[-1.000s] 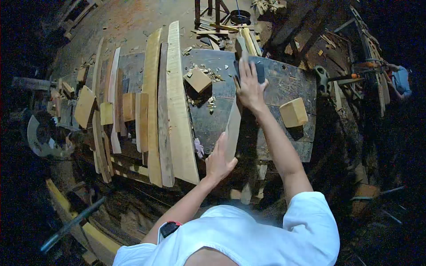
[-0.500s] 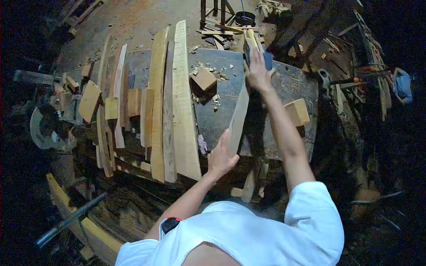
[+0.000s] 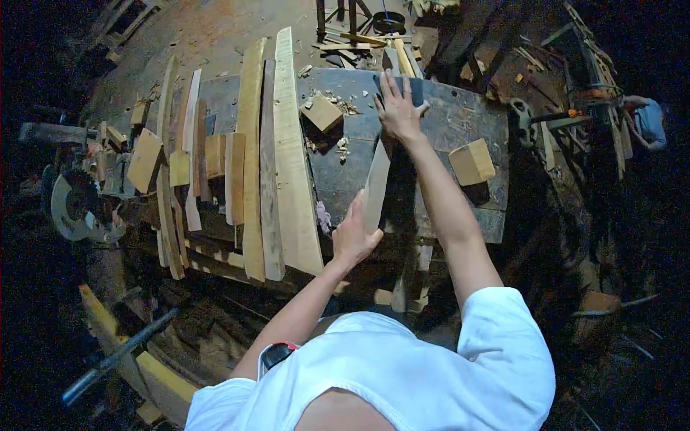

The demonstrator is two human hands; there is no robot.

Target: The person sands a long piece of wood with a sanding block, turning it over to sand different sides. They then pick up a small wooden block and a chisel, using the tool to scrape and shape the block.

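Disc (image 3: 65, 207): toothed, in the dark at far left, behind a metal pipe (image 3: 118, 355) that slants up to the right.
Left-hand block (image 3: 146, 159): pale wood, lying among thin strips on the tabletop (image 3: 460, 115).
Boards: a yellowish board (image 3: 252, 144), a greyer board (image 3: 269, 172) just beside it, then a wide pale plank (image 3: 291, 144), all lengthwise away from the body.
Middle block (image 3: 321, 113): wood, with shavings (image 3: 343, 144) scattered round it.
Left hand (image 3: 352, 235): closed about the near end of the slender board (image 3: 375, 188), fingers on its left side, thumb across to the right. This grip seems to do the steadying; a firm, even hold here should stop the wood twisting.
Slender board: between the 2 hands, slanting away and slightly right; its middle-to-far part is hidden under the right hand, and whether it lies flat cannot be told.
Right hand (image 3: 401, 118): spread wide, palm down over the board's far part, beside or over a dark flat piece (image 3: 415, 86); whether it grips that piece cannot be told. Pressure is best level and in line with the grain, with fingertips clear of the sharp edges.
Right-hand block (image 3: 472, 161): pale wood, well apart from the right hand.
Person (image 3: 649, 121): at far right, in a blue top, away from the tabletop.
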